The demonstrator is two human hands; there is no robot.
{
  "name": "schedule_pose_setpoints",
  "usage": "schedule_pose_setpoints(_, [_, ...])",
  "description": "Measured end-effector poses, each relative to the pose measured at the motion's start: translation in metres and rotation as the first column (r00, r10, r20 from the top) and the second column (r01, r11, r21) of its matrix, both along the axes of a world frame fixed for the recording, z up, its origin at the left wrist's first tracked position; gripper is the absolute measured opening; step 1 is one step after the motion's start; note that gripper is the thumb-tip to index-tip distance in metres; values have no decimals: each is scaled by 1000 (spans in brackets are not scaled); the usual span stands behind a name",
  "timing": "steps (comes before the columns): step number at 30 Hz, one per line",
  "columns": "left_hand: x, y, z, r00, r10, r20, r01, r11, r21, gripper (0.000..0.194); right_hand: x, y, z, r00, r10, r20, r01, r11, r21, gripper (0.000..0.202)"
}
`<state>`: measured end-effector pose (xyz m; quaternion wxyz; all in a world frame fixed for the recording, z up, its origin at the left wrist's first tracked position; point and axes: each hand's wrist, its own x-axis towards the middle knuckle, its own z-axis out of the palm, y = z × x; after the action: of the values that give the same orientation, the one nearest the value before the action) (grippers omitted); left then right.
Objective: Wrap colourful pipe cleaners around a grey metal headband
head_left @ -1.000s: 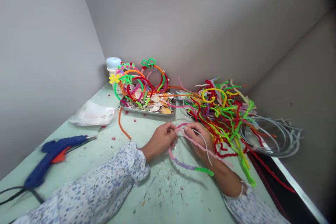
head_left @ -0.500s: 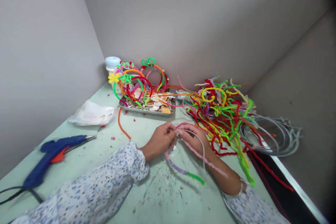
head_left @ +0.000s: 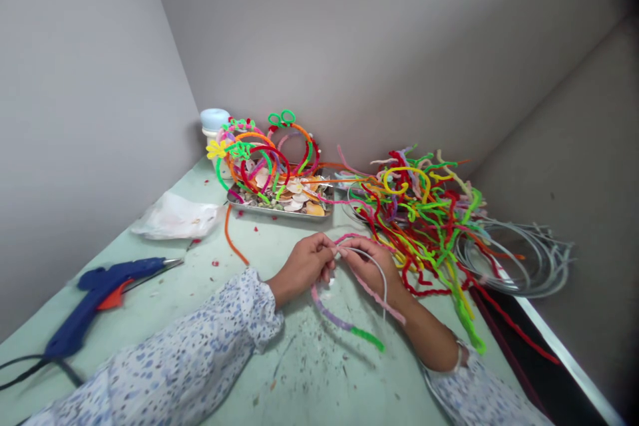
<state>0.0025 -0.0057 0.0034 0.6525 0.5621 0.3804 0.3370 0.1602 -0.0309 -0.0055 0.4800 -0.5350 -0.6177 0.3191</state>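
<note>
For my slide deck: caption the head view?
Left hand and right hand pinch a partly wrapped band, tray of shells behind.

Small craft workspace in a corner of plain grey walls (head_left: pixel 374 46), stained pale-green tabletop (head_left: pixel 309 389), metal tray (head_left: pixel 279 213) of shells (head_left: pixel 299 200), colourful fuzzy hoops (head_left: pixel 273 149) over the tray, glue gun (head_left: pixel 92 299) left of the tray, tangled pipe cleaners (head_left: pixel 424 216) to its right

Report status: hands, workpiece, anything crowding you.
Left hand, right hand: fingers pinched close together. Pink-purple-green band curving below left hand; pale strand arching over right. Fuzzy-stem pile close beyond right hand.
</note>
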Motion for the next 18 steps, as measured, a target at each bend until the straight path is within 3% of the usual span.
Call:
schedule_pose_setpoints(7, [-1, 1, -1, 1000, -11, 10, 11, 1000, -13, 15, 1, -1, 2, 995, -13, 100, 3, 995, 99, 15])
schedule_pose_setpoints(18, [-1, 3, 1, 999, -5, 38, 6, 999, -46, 15, 2, -1, 3, 996, 41, 73, -49, 992, 113, 14])
